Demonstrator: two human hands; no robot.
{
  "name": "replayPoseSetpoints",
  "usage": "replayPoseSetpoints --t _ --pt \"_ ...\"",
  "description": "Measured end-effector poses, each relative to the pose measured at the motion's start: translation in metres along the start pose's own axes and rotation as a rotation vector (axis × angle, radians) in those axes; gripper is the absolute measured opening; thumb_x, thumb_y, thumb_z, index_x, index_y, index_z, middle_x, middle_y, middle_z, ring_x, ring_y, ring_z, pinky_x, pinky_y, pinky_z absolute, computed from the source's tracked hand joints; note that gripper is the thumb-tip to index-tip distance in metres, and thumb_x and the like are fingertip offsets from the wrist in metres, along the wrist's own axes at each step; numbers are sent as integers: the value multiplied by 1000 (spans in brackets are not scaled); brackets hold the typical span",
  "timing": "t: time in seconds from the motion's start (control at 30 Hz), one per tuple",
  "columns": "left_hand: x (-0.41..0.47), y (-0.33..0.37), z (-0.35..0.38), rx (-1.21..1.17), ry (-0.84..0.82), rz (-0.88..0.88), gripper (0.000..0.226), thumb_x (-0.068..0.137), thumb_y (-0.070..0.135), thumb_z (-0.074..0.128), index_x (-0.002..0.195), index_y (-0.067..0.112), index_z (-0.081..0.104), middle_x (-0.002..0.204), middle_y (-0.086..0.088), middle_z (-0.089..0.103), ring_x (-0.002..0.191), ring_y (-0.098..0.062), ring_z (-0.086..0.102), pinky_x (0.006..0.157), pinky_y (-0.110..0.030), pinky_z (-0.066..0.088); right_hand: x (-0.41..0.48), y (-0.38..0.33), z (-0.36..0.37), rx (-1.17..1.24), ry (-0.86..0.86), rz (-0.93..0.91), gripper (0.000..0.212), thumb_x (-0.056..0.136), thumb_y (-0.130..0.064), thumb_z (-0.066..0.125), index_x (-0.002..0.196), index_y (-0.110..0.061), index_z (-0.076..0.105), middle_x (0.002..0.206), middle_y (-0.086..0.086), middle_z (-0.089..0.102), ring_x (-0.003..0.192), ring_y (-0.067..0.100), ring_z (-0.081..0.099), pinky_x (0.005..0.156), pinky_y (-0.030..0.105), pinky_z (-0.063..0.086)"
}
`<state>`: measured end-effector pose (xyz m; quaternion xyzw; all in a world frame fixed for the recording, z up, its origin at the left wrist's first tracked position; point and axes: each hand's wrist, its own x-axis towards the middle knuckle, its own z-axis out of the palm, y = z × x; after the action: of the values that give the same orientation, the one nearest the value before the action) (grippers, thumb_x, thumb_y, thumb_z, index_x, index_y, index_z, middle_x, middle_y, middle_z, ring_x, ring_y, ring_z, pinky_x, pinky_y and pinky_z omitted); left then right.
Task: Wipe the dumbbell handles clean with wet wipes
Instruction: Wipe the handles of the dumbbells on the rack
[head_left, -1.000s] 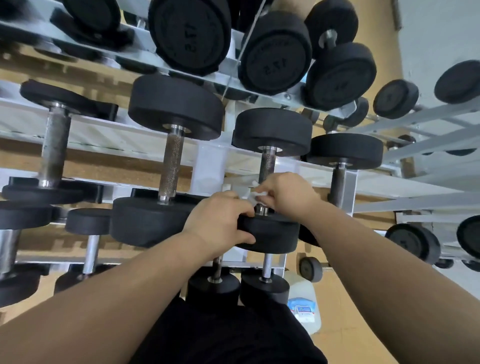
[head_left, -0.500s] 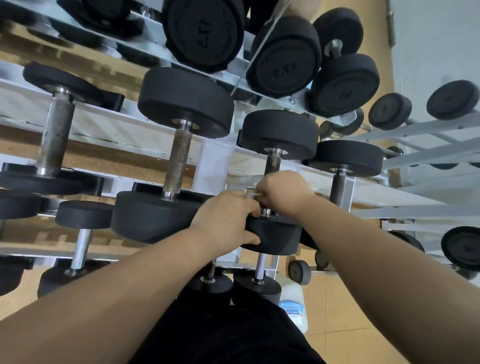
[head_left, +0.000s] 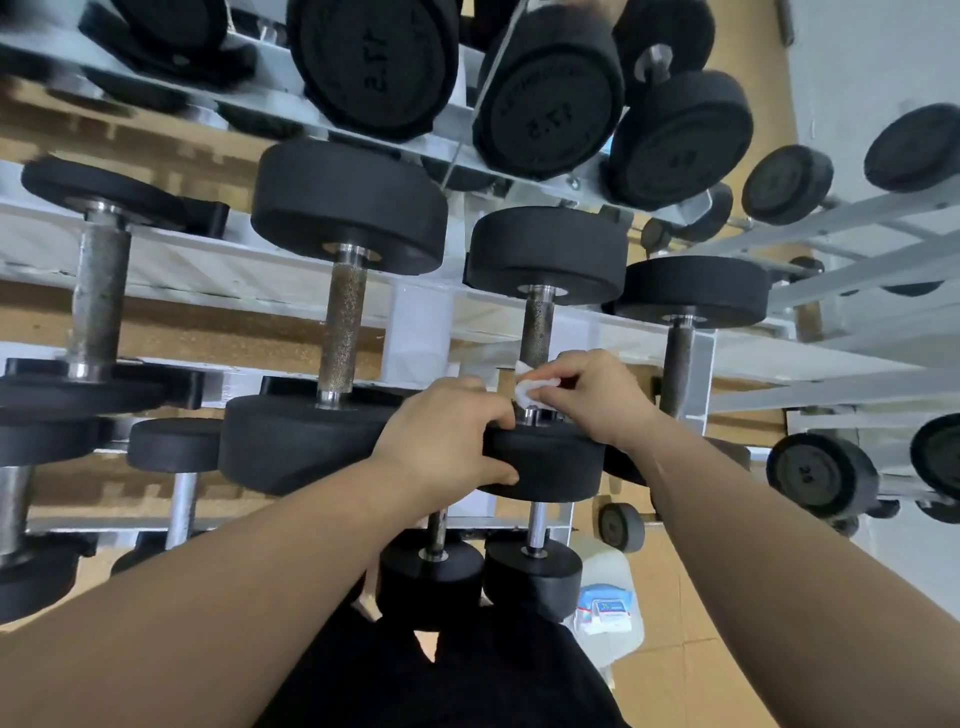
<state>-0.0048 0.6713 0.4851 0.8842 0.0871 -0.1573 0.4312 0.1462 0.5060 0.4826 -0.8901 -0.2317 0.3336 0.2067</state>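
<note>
the dumbbell (head_left: 537, 338) lies across the middle shelf of the white rack (head_left: 421, 332), with its handle (head_left: 538, 317) running away from us between two black heads. our left grip (head_left: 447, 436) is closed on the dumbbell's near head (head_left: 550, 467), fingers curled over the top edge and thumb pressed on the side. our right grip (head_left: 597, 395) pinches a crumpled white wet wipe (head_left: 527, 389) against the low end of the handle, just above the near head. the rest of the handle shows bare, grey and knurled.

just left of the dumbbell lies a bigger dumbbell (head_left: 343, 322) with a rough, speckled handle; its near head sits close beside our left grip. just right of the dumbbell is another one (head_left: 680, 353) with a darker handle, its near end hidden behind our right wrist. below the dumbbell, on the lower shelf, two small dumbbells (head_left: 532, 571) stand side by side. below and to the right of the dumbbell a white jug (head_left: 618, 566) stands on the tan floor (head_left: 691, 649) with a blue and white pack (head_left: 605, 608) on it. above the dumbbell, the top shelf carries large dumbbells (head_left: 550, 93) whose round faces turn towards us, the numbers on them too blurred for us to read.
</note>
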Motion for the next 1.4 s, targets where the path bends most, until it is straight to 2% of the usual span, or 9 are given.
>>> replayPoseSetpoints --t 0.23,0.43,0.57,0.63,0.73,0.97,1.23,1.3,1.4 --pt "2 0 1 -5 -6 -37 47 72 53 84 112 38 66 108 18 56 106 -7 52 91 -34 49 44 -1 -2 332 326 -31 17 90 -11 67 95 -27 72 94 -7 72 86 10 65 80 28 52" --pt "3 6 2 30 -61 -72 33 69 52 75 94 38 60 96 19 53 94 -3 50 82 -32 49 0 15 1 307 19 -17 8 89 -11 70 93 -18 72 79 -14 65 65 -11 55 60 6 39" --pt "13 33 19 -118 136 -262 44 67 67 43 73 25 56 82 9 54 85 -16 53 78 -40 48 8 20 2 448 123 -27 9 90 -14 68 95 -21 70 86 -8 67 77 2 60 75 20 51" --pt "21 48 38 -30 203 -317 49 80 72 40 80 24 50 87 8 52 90 -18 49 82 -40 44 27 18 3 558 225 -7 11 90 -16 65 90 -27 66 83 -10 65 76 8 59 74 28 50" --pt "29 57 64 7 315 -379 42 91 65 38 90 23 43 94 3 49 96 -24 46 87 -44 42 43 14 3 618 320 -9 11 91 -16 64 92 -27 62 82 -13 62 75 6 58 69 22 45" --pt "28 50 76 -12 485 -255 22 85 44 50 82 26 38 77 13 43 78 -17 42 69 -36 33 16 42 7 508 -40 -90 16 84 -12 70 83 -27 63 87 -8 65 75 9 57 70 26 46" --pt "30 51 75 -4 482 -287 20 81 39 47 82 19 43 70 5 42 71 -19 42 61 -36 30 55 33 6 951 117 90 21 95 -5 50 98 -23 61 92 4 67 73 17 57 70 36 52" --pt "29 51 75 0 484 -273 24 80 43 43 82 19 43 68 5 41 70 -21 42 61 -37 30 48 37 8 886 22 89 23 95 -4 46 104 -19 60 91 5 65 72 16 57 69 33 51" --pt "28 51 76 -8 495 -254 25 81 44 42 82 19 42 66 6 39 69 -22 42 61 -37 31 28 50 8 482 -177 -16 18 94 -6 48 99 -21 57 87 -1 61 78 17 55 66 28 44"
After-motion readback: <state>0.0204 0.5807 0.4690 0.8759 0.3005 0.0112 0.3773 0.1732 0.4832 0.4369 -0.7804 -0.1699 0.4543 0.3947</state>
